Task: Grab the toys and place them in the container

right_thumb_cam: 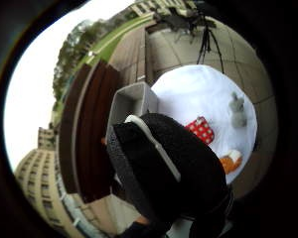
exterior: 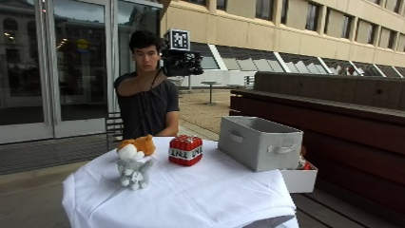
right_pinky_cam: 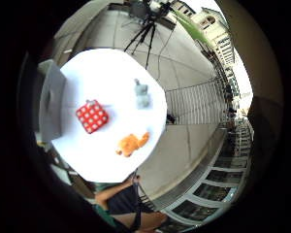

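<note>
White-clothed bench (exterior: pixel 208 199) carrying 3 toys and a grey container (exterior: pixel 259 141).
Gloved right hand (exterior: pixel 182 63) is raised well above them; I cannot tell how its fingers are set.

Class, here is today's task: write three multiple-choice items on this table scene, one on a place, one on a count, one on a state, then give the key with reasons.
1. Where does the grey container stand?
A. on the table's edge
B. on the ground
C. on a chair

2. How many toys lie on the white tablecloth?
A. one
B. three
C. five

3. What is the gloved hand doing?
A. pressing the red block toy
B. raised in the air, touching no toy
C. resting in the container

Key: A, it sits on the cloth by the bench; B, grey plush, orange plush, red block toy; B, it is up at head height.
</note>
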Motion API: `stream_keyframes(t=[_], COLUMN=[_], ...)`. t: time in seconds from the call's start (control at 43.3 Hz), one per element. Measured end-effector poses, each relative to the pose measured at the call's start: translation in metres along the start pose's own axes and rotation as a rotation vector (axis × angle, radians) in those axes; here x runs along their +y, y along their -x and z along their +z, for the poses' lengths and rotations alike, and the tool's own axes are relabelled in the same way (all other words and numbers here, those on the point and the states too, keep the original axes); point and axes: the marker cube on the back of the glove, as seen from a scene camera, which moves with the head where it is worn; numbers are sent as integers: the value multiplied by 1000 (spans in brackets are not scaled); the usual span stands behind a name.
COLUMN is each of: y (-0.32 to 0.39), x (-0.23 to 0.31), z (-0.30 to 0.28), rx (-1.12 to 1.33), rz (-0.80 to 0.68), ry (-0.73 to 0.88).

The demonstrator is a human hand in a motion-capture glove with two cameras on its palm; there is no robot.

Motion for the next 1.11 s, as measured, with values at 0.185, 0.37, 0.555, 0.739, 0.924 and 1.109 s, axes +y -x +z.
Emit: stream_keyframes(t=[0.185, 0.37, 0.555, 0.739, 0.924, 1.109], y=[-4, -5, -7, -11, -17, -24], x=[0, 2, 0, -1, -1, 1], z=[4, 8, 14, 19, 20, 25], rx=[2, 17, 21, 25, 18, 25], rz=[-5, -9, -21, -13, 0, -13], ry=[22, 30, 33, 37, 31, 32])
